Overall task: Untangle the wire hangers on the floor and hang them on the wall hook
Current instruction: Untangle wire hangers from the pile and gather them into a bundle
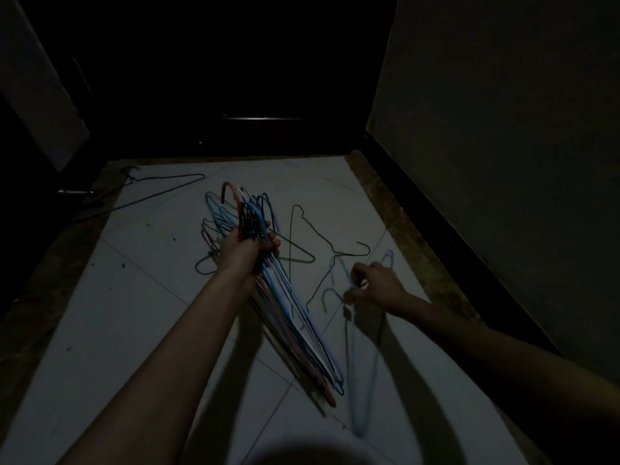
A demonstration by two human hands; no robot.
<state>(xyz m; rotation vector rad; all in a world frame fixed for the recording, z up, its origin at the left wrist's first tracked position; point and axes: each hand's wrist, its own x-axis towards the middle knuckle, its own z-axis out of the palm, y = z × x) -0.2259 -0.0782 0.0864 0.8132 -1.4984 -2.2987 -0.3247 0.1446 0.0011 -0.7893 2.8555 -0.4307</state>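
Right hand (375,283): fingers (357,270) curled, pinching the neck of a pale blue hanger (364,380), motion-blurred, hook end near 1 o'clock from the hand, long axis running toward 6 o'clock and slightly tilted, lower corner close to the bottom of the frame. Whether lifted clear of the floor (134,330) or dragging on it: cannot tell.

Left hand (248,245): fingers wrapped round the necks of a bundle (292,327) of gathered hangers, hooks fanned toward 12 o'clock, a red hook (228,191) tallest, bodies trailing toward 5 o'clock.

Between the two hands, on the floor: a dark hanger (312,229), hook pointing toward 3 o'clock, crossing a green hanger (295,260). Just beside the right fingers at 7 o'clock, another loose hook (330,295). Nearer to all of these: the right hand.

Probably turning on this: pale blue hanger's hook to be swung toward 10 o'clock, into line with the bundle's hooks, long axis matched to the bundle's.

Far off at 10 o'clock: one lone hanger (161,184) by the dark edge.

Wall hook: not in view. Brands, labels, writing: none legible in the dim light.
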